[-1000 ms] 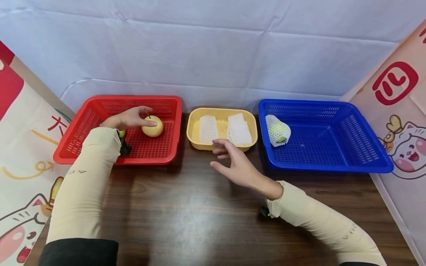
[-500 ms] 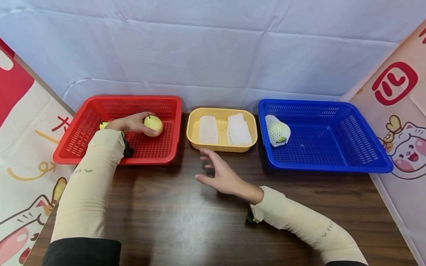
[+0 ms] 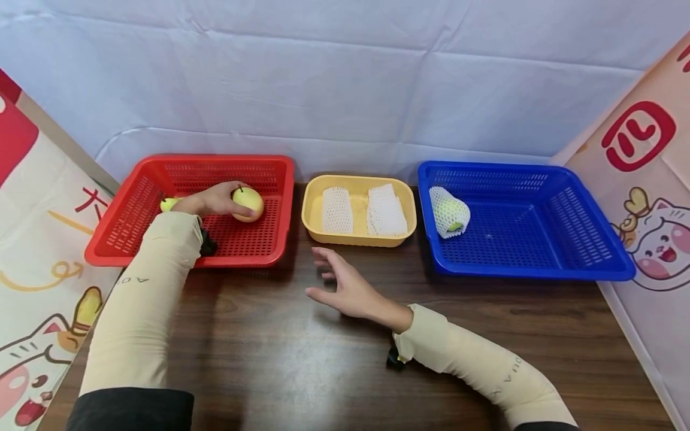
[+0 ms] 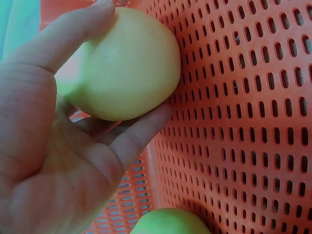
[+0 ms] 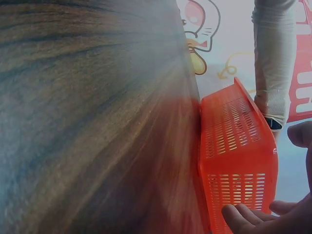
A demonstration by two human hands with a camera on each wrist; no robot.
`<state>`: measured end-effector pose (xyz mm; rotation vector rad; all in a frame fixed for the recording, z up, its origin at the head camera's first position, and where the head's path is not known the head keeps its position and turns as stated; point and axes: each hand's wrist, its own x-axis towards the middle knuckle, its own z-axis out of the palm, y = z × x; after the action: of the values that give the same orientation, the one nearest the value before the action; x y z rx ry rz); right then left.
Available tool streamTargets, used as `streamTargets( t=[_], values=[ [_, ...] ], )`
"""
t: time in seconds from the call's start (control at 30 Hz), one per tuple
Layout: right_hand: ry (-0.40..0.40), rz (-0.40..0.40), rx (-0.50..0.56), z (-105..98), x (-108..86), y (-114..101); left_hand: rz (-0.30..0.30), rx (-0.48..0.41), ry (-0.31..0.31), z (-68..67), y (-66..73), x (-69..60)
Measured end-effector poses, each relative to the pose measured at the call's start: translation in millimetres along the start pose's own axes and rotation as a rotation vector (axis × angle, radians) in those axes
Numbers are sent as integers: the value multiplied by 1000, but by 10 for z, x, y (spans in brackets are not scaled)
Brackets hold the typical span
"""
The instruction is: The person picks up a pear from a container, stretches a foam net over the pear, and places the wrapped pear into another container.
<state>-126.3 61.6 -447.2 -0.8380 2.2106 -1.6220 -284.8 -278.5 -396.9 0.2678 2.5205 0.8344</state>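
Left grip: the left hand is clamped on a yellow fruit, fingers on its far side, thumb on the near side; the fruit's underside is hidden.
Second fruit: partly covered by the left wrist in the head view, cut off by the lower edge in the left wrist view; it lies behind the left fingers, towards the forearm.
Right hand: above the bench, its fingers apart and holding nothing; cut off by the frame edge in the right wrist view.
Left wrist view: palm and undersides of the fingers about the fruit, which the head view conceals.
Right wrist view: outer walls of the red basket.
Baskets: two; the red one surrounds the left fingers, the blue one stands beyond and right of the right fingers.
Yellow tray: one, just beyond the right fingertips.
Foam nets: one left, one or more right; overlap obscures the number.
Netted fruit: one, in the blue basket.
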Motion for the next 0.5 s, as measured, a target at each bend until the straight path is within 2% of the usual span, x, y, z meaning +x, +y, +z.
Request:
streamTargets(
  t=[0.13,0.33,0.5],
  values=[
    [5,3,-1,14,11,8,-3,-1,11,6,-12,-12],
    [21,7,1,1,21,17,-39,14,30,-27,-21,-61],
    [23,9,6,-26,41,28,-36,2,46,-64,-12,-70]
  ],
)
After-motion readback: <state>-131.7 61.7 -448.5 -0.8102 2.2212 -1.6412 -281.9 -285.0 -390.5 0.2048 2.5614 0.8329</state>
